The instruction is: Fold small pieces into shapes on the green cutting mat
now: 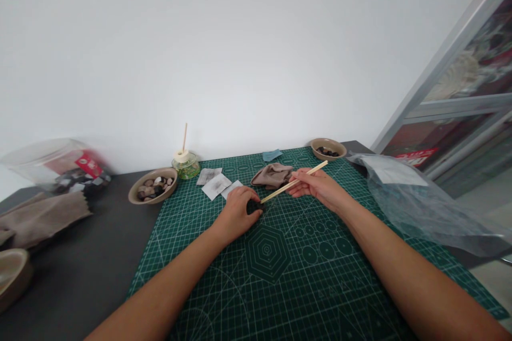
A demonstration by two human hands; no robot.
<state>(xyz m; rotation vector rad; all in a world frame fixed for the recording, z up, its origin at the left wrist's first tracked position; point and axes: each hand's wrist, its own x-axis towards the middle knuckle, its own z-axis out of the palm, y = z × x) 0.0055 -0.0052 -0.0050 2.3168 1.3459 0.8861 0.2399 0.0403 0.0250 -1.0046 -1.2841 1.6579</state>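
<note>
My left hand (239,213) curls around a small dark, stone-like piece (252,206), its fingers and thumb on either side of it, low over the mat. A pale wooden chopstick (296,181), perhaps a pair held together, slants down from my right hand (310,186). The fingers of that hand are closed round its middle. Its lower end meets the dark piece or lies right beside it. Behind the hands a crumpled brown cloth (272,175) rests on the green cutting mat (320,282). Small white paper sheets (216,185) with grey smudges lie beyond my left hand.
A bowl of mixed stones (138,196) and a green glass jar (188,168) with a stick stand left. Another bowl (340,150) sits at the back right, near a clear plastic bag (412,208). Farther left are a plastic tub (52,165) and brown cloth (48,218).
</note>
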